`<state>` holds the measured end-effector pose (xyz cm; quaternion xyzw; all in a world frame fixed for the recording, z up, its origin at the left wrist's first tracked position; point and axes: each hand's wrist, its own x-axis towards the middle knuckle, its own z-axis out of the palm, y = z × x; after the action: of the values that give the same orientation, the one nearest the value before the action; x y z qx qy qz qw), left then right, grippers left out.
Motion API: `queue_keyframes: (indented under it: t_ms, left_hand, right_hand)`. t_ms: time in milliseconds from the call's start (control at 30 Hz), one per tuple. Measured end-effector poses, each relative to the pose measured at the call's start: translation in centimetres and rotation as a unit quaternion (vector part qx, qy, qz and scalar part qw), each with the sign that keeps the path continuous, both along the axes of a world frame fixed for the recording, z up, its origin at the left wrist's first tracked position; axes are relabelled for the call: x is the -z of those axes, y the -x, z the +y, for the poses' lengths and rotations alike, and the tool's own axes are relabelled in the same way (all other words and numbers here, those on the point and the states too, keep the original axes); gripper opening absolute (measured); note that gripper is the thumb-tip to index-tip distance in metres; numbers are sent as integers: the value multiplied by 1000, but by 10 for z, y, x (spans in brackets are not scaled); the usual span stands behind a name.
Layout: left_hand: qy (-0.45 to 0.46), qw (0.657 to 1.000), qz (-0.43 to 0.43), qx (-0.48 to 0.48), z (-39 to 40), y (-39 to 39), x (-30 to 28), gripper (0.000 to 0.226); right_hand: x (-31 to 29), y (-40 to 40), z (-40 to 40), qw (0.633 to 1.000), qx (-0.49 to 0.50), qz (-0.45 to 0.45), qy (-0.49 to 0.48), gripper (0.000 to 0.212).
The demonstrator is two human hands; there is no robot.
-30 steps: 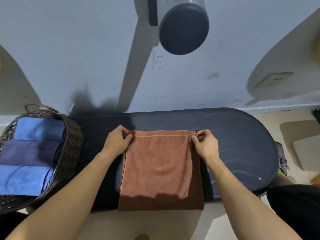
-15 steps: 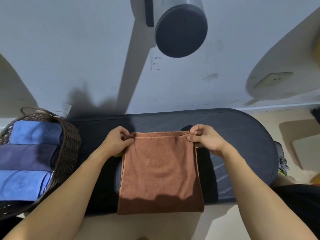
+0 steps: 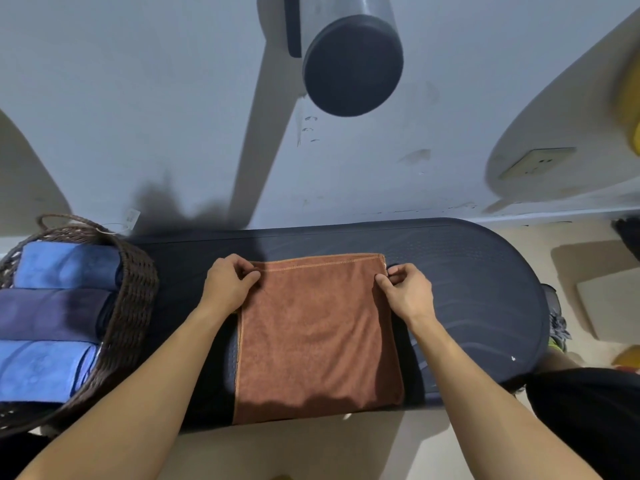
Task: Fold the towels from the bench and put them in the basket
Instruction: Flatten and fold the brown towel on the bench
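Folded rust-brown terry towel [image 3: 320,336] lay mid dark oval bench [image 3: 478,271], near edge overhanging. Left hand [image 3: 228,284] pinched far-left corner; right hand [image 3: 408,292] pinched far-right edge, prob. Brown wicker basket [image 3: 133,299] w/ rolled blue towels [image 3: 65,265] sat left.

— What carries it all?
— A dark surface [image 3: 467,271], long with rounded ends, set against the wall.
— And on it?
— A brown towel [image 3: 318,334], folded flat near the middle — its near edge hangs a little over the front. At the left end a wicker basket [image 3: 133,306] touches the surface; whether it stands on it I cannot tell.
— Anything on the right part?
— Only a small white speck [image 3: 513,358] near the front edge.
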<state>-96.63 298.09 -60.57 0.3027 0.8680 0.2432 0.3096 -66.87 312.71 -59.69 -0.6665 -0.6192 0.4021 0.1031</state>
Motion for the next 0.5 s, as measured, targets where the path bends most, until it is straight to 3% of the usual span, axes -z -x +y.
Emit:
queue_keyframes:
  t_ms: [200, 367, 500]
  left_hand:
    - [15, 999, -28, -27, 7, 21, 5, 13]
    - [33, 999, -13, -35, 12, 27, 7, 16]
    - [67, 996, -50, -13, 18, 33, 9, 21]
  right_hand:
    - [0, 6, 11, 999, -5, -36, 41, 13]
    - [-2, 18, 23, 993, 5, -84, 88, 31]
    - [-5, 26, 30, 988, -8, -124, 93, 49]
